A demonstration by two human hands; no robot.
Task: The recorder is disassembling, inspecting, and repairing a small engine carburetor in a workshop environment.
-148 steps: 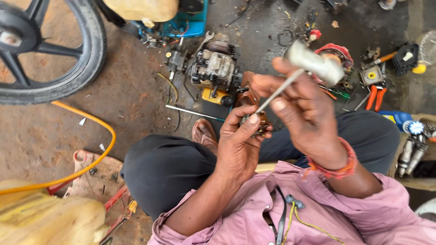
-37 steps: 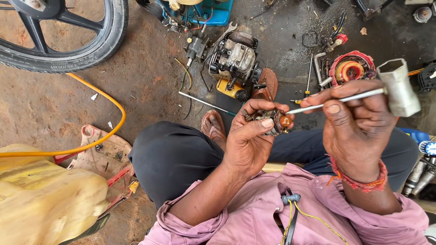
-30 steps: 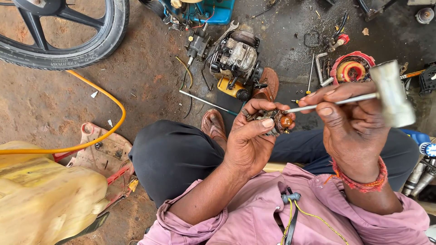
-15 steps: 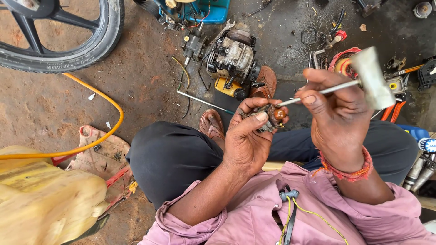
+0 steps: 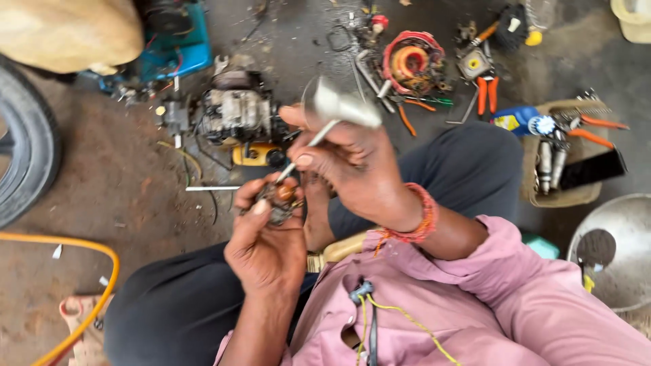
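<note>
Left hand, fingers clamped on a small metal part. Right hand, fingers closed on a T-handled tool. Blue bottle at two o'clock.

A bare, oil-stained concrete floor spreads all around, darker and grimier toward the far side. At far left a black tyre stands beside a yellow hose curving along the near left. A small engine sits far centre, with a blue casing behind it. To the right lie orange-handled pliers and a steel bowl
</note>
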